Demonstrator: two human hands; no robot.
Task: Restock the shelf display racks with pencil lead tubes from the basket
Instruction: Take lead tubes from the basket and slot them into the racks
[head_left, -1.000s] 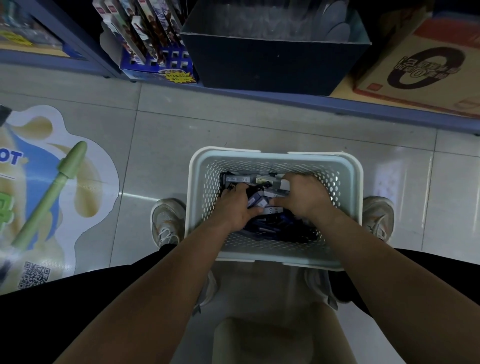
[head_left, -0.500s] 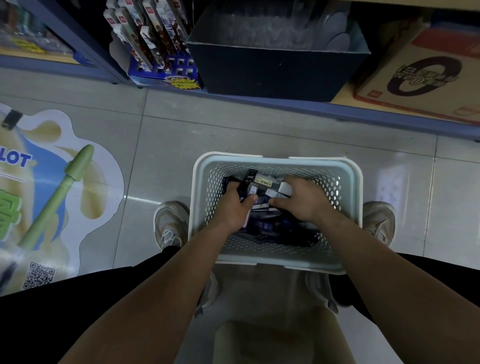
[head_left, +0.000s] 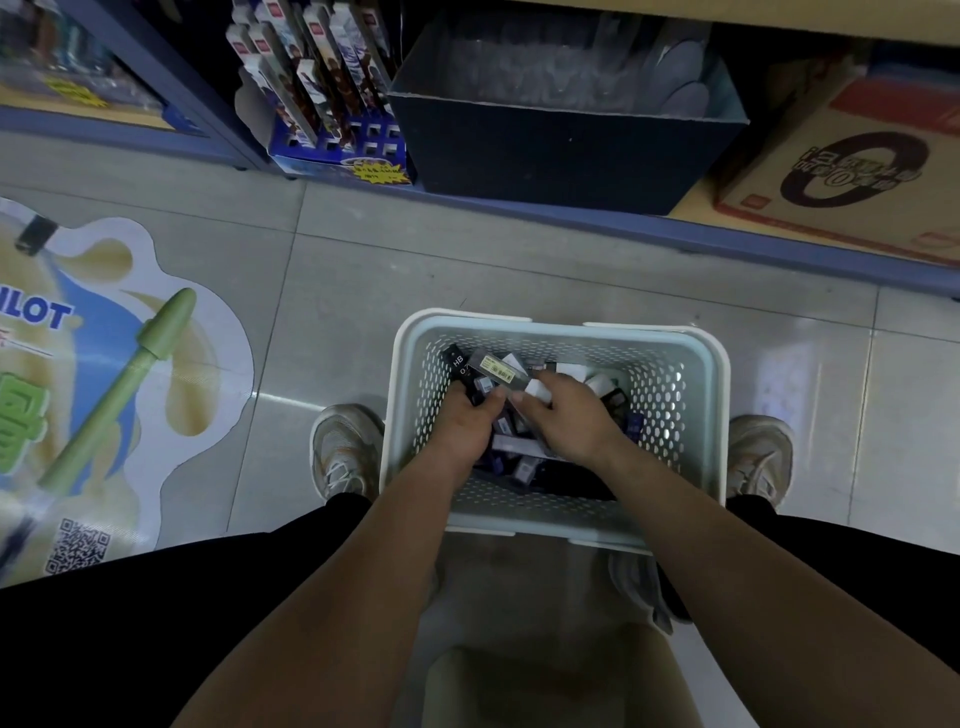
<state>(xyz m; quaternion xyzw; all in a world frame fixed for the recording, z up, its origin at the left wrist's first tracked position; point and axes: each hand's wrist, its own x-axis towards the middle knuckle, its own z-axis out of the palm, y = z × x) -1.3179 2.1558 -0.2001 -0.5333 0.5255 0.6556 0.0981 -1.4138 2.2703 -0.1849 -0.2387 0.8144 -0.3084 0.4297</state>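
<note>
Basket (head_left: 670, 431), tiled floor (head_left: 389, 270) — low shelf (head_left: 727, 234) behind

Lead tubes (head_left: 511, 446) in basket (head_left: 691, 410) too blurred to count

Dark and clear pencil lead tubes (head_left: 511, 446) lie jumbled in the pale perforated basket (head_left: 470, 318).

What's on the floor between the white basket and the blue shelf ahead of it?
Nothing: in the head view, only bare grey floor tiles lie between the basket and the shelf.
</note>
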